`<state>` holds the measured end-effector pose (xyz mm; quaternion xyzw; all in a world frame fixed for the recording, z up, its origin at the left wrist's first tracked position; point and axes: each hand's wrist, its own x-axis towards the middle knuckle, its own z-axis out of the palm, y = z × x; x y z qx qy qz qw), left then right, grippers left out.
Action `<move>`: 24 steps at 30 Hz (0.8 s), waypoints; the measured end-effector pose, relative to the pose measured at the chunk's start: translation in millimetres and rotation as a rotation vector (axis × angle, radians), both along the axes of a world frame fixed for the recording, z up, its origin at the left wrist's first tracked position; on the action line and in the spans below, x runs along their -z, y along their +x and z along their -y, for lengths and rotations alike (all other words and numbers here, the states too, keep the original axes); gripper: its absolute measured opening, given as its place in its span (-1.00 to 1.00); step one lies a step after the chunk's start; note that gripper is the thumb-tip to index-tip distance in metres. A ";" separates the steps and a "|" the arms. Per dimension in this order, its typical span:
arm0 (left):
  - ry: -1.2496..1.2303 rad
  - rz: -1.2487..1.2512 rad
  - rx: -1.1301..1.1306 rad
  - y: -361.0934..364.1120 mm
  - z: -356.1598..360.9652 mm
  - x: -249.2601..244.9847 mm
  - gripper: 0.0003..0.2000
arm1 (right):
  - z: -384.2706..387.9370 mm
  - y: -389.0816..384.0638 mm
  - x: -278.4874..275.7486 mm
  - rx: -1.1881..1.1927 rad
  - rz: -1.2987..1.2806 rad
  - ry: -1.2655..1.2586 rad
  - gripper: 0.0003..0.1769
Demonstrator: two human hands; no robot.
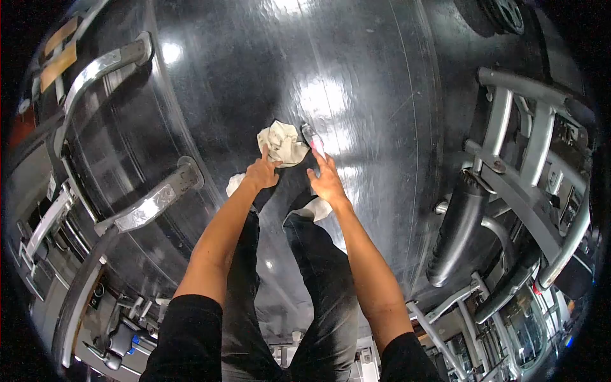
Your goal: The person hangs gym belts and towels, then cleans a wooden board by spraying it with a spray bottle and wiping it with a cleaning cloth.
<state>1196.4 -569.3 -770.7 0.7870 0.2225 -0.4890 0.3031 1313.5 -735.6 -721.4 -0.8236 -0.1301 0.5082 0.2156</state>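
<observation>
A crumpled cream cloth lies on the dark, shiny floor in front of my feet. My left hand reaches to its near edge, index finger stretched out over the fabric and thumb spread to the side. Just right of the cloth is a small slim object, dark at the far end and whitish-pink at the near end. My right hand is behind it, fingertips right at its pink end. The thumb of that hand stands apart from the outstretched fingers.
Silver-framed gym equipment with a black padded roller stands on the right. Chrome and black machine legs reach in from the left. A weight plate shows at the top right. My light shoes are between my arms.
</observation>
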 end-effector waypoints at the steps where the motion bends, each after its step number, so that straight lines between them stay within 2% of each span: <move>1: 0.029 0.006 0.092 4.1 -0.6 -0.6 -0.47 | -0.6 -0.2 0.6 0.020 0.010 0.001 -0.33; 3: 0.055 0.009 0.187 12.2 -0.6 0.1 -0.48 | -1.6 -1.1 1.4 0.042 0.016 -0.002 -0.32; 5: 0.084 0.031 0.418 20.1 -0.7 3.2 -0.49 | -2.6 -3.2 1.7 0.067 0.021 0.033 -0.33; 9: 0.017 0.040 0.309 15.2 4.4 34.8 -0.47 | 5.5 -13.0 12.0 0.059 0.088 0.106 -0.34; 11: -0.031 0.061 0.088 -1.4 9.8 62.5 -0.49 | 8.5 -19.0 13.8 0.034 0.153 0.148 -0.31; 12: -0.030 0.060 0.093 -2.9 10.6 61.5 -0.49 | 9.5 -22.2 11.1 0.075 0.202 0.130 -0.36; 14: -0.091 0.213 0.004 -10.6 11.4 53.2 -0.57 | 15.5 -25.7 6.4 0.130 0.236 0.139 -0.42; 15: -0.089 0.213 0.007 -12.9 11.0 43.9 -0.57 | 17.2 -26.8 -0.5 0.182 0.271 0.145 -0.46; 16: -0.147 0.270 -0.117 -14.6 9.5 33.4 -0.62 | 17.4 -28.6 -8.3 0.288 0.286 0.157 -0.60; 17: -0.203 0.328 -0.240 -16.2 6.5 21.3 -0.65 | 18.7 -29.0 -18.0 0.293 0.289 0.165 -0.60; 18: -0.194 0.333 -0.235 -19.1 5.4 9.2 -0.65 | 23.5 -28.8 -27.9 0.278 0.346 0.183 -0.64; 20: -0.225 0.290 -0.727 -26.1 8.0 -15.4 -0.73 | 22.3 -27.2 -59.8 0.284 0.457 0.248 -0.70; 21: -0.215 0.302 -0.724 -29.3 8.3 -27.8 -0.73 | 21.6 -27.5 -75.8 0.286 0.463 0.262 -0.70; 23: -0.184 0.329 -0.857 -38.9 10.0 -48.6 -0.80 | 24.4 -28.6 -108.1 0.246 0.514 0.358 -0.73; 24: -0.188 0.372 -0.928 -53.2 15.7 -38.2 -0.77 | 26.9 -29.8 -122.2 0.194 0.564 0.395 -0.74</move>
